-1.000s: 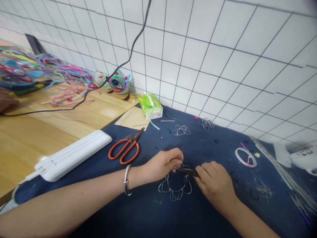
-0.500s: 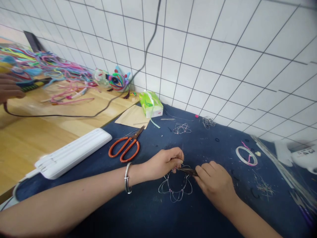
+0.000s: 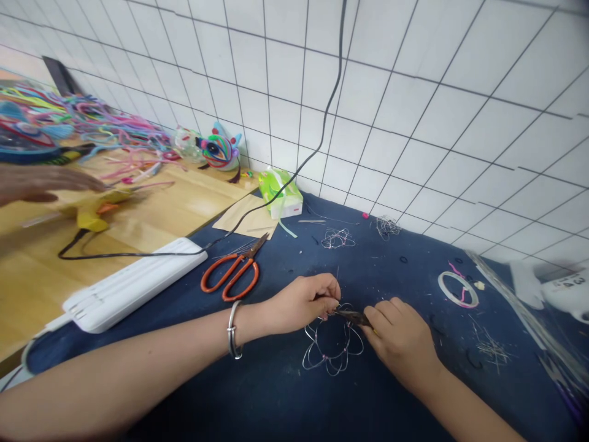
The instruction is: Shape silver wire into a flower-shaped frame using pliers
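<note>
Between my hands hangs a flower-shaped wire frame (image 3: 326,357), a ring with thin silver loops around it and small pink spots at the joints. The fingertips of my left hand (image 3: 309,302) pinch its upper edge. My right hand (image 3: 399,339) is wrapped around pliers (image 3: 353,317), their dark jaws pointing left to the wire beside my left fingertips. Whether the jaws grip the wire I cannot tell. Orange-handled scissors (image 3: 232,275) lie to the left of my left hand. Behind my hands rests another looped wire piece (image 3: 339,238).
At left, another person's hand (image 3: 41,184) is over a yellow glue gun (image 3: 92,215), whose black cable crosses a white power strip (image 3: 138,285). A green tissue pack (image 3: 281,195) stands by the tiled wall. Right are a white tape roll (image 3: 442,285) and wire scraps (image 3: 493,351).
The wire flower has swung slightly right below my fingers. At left, the other person's hand moved, the yellow glue gun came into view on the table, and its cable shifted right.
</note>
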Available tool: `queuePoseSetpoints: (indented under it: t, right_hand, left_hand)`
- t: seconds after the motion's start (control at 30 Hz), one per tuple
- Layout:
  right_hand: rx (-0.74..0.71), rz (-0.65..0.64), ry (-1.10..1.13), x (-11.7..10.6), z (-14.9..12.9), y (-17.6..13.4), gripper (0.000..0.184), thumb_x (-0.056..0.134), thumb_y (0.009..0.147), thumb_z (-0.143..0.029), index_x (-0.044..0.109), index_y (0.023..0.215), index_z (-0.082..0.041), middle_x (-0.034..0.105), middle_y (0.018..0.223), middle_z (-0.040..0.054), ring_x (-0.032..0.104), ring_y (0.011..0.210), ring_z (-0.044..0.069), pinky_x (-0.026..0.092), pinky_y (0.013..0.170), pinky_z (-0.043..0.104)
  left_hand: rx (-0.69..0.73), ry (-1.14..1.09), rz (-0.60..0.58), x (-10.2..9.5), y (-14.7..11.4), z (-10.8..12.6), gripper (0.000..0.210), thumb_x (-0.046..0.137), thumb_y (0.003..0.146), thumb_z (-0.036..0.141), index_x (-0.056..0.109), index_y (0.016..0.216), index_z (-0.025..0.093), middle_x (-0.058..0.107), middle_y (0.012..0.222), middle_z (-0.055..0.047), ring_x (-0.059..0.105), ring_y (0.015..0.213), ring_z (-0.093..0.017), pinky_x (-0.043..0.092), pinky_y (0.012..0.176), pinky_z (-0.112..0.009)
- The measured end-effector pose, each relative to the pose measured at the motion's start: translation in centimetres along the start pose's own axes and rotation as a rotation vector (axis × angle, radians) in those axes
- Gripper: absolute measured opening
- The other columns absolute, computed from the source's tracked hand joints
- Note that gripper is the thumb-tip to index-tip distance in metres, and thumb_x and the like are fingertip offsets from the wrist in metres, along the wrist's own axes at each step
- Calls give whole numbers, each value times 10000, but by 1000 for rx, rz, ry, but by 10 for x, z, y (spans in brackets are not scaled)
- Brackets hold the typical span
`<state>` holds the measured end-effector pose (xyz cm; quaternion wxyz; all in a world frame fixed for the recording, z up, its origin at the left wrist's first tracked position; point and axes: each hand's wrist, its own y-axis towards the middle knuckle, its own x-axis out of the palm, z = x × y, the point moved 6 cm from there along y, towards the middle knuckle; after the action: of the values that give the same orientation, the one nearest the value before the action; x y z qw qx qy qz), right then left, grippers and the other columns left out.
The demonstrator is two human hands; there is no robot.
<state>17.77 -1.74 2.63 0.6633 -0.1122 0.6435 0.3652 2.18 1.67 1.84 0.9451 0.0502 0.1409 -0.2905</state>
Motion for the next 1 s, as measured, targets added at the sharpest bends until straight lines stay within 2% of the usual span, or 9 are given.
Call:
queuePoseSetpoints:
  t: [0.4, 1.0]
  right_hand:
    - [-35, 3, -4, -4, -4, 0, 139, 485, 843, -245, 599, 864, -169, 535, 741, 48, 404, 705, 177, 283, 651, 323]
    - [-73, 46, -31, -7, -9, 2, 155, 487, 845, -257, 611, 824, -168, 512, 692, 39, 400, 674, 164, 274, 627, 316]
  left_hand:
    - [-15, -43, -2, 0, 1, -1, 52, 443, 821, 149, 494, 822, 154, 543, 683, 22, 543, 594, -89, 445, 573, -219]
    - [-19, 42, -7, 3, 2, -4, 46, 460, 822, 190, 492, 806, 160, 543, 646, 27, 556, 576, -94, 436, 543, -203]
